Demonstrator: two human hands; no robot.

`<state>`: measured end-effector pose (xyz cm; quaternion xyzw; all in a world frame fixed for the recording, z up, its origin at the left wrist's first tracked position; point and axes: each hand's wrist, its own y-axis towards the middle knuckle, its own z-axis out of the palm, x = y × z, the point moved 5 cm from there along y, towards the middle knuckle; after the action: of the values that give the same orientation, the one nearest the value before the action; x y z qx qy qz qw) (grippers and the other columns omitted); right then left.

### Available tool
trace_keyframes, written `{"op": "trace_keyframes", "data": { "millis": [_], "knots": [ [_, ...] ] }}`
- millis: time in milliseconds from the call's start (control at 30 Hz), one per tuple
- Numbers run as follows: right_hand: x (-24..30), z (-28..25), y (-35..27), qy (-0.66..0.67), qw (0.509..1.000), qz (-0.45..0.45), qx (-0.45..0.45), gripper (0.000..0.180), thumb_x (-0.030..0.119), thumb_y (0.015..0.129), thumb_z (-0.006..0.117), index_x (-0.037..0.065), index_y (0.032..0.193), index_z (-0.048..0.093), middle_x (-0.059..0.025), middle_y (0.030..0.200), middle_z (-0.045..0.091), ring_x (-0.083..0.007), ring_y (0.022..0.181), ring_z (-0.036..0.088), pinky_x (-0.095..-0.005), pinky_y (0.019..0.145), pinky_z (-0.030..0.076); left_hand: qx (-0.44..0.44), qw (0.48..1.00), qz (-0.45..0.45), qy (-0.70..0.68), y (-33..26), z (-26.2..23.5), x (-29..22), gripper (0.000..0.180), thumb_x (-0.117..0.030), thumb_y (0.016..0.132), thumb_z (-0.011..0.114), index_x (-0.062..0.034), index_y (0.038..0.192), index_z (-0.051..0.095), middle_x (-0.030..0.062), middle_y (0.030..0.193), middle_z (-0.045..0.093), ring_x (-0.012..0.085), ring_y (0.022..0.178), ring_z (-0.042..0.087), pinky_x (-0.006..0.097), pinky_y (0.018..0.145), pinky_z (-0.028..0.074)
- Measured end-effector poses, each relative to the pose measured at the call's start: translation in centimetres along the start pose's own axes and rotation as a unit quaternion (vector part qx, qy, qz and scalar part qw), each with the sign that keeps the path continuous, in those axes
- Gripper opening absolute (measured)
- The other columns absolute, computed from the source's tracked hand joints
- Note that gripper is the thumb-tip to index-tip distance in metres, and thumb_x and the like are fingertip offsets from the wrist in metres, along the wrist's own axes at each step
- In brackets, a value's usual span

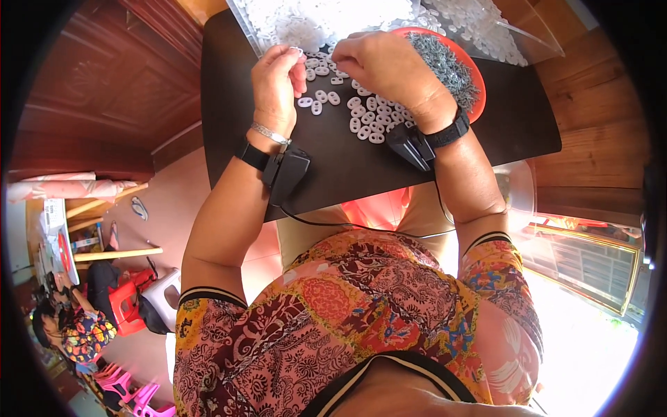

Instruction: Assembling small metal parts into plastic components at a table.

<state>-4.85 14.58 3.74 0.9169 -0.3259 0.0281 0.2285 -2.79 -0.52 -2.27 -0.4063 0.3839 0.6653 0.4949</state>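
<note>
L hand (275, 78): up by the top L part of the table; thumb & finger tips pinched almost tight, w/ a small white pc (297, 51) btwn them.
R hand (390, 66): fingers bent down over the white ovals (369, 119); tips partly hid, so can't tell how wide the grip is or if it has a pc.
White ovals: flat w/ 2 holes each, on the table; big bunch under & below R hand, 4 near L hand, more btwn the hands.
Table (333, 163): dark, w/ a round corner on the R.
Clear box (243, 28): at the far edge, past both hands, w/ lots of white bits (333, 17) in it.
Red bowl (481, 94): just R of R hand, full of little gray metal bits (445, 66).
Wrists: black box (288, 172) on a strap on the L arm, plus a silver band (271, 133); another black box (410, 147) on the R arm. Thin black wire (326, 223) hangs across the lap.
Shirt (361, 299): lots of colors, flowers & swirls, dark trim.
Floor, L side: pinkish, w/ a slipper (140, 208), red stool (125, 307), pink stools (135, 396) & another person (83, 337) in a flowery top.
</note>
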Motion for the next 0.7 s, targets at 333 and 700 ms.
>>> {"op": "trace_keyframes", "data": {
  "millis": [333, 700],
  "knots": [
    [-5.0, -6.7, -3.2, -0.114, 0.99, 0.077, -0.021, 0.014, 0.017, 0.079, 0.06, 0.006, 0.086, 0.066, -0.0118, 0.081, 0.065, -0.0308, 0.076, 0.061, -0.0367, 0.069, 0.048, 0.034, 0.999, -0.008, 0.016, -0.9, 1.1, 0.0, 0.015, -0.014, 0.083, 0.054, -0.0031, 0.073, 0.056, 0.0006, 0.057, 0.051, 0.0069, 0.044, 0.042, 0.02, 0.04, 0.031],
    [-7.8, -1.7, -6.1, 0.0, 0.986, 0.083, 0.142, 0.013, 0.013, 0.076, 0.058, 0.006, 0.084, 0.064, -0.0105, 0.079, 0.062, -0.0273, 0.075, 0.06, -0.0359, 0.068, 0.047, 0.044, 0.999, -0.002, 0.025, -0.5, 1.9, 0.0, 0.016, -0.015, 0.083, 0.055, -0.0034, 0.073, 0.056, 0.0002, 0.058, 0.051, 0.0067, 0.045, 0.041, 0.02, 0.041, 0.03]
  ]
}}
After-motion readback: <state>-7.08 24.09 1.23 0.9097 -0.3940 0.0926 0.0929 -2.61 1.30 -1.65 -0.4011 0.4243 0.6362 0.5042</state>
